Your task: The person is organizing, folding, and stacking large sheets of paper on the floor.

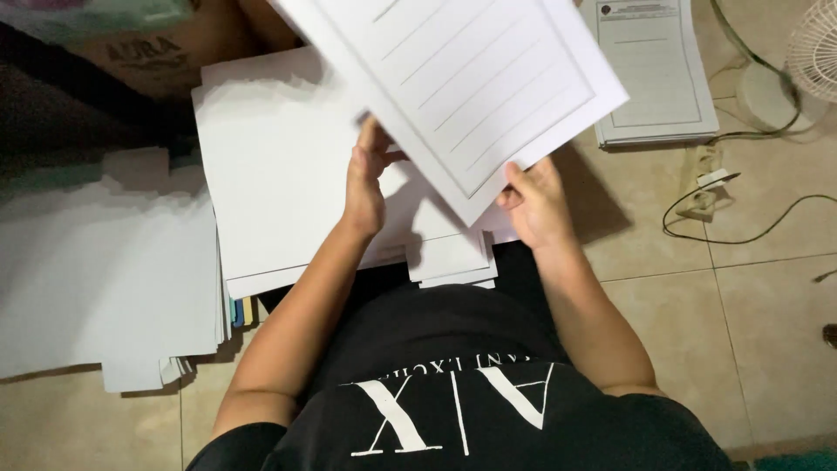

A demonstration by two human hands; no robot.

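Observation:
My right hand pinches the lower edge of a white sheet with ruled lines and a frame, lifted and tilted above the piles. Just under that sheet's left edge, my left hand has its fingers partly curled; whether it touches the sheet I cannot tell. A large stack of blank white paper lies beneath both hands, with a smaller pile sticking out near my lap.
A wide, uneven pile of white sheets covers the left floor. A stack of printed forms lies at top right. Cables and a power strip run across the beige tiles, beside a white fan. A cardboard box sits top left.

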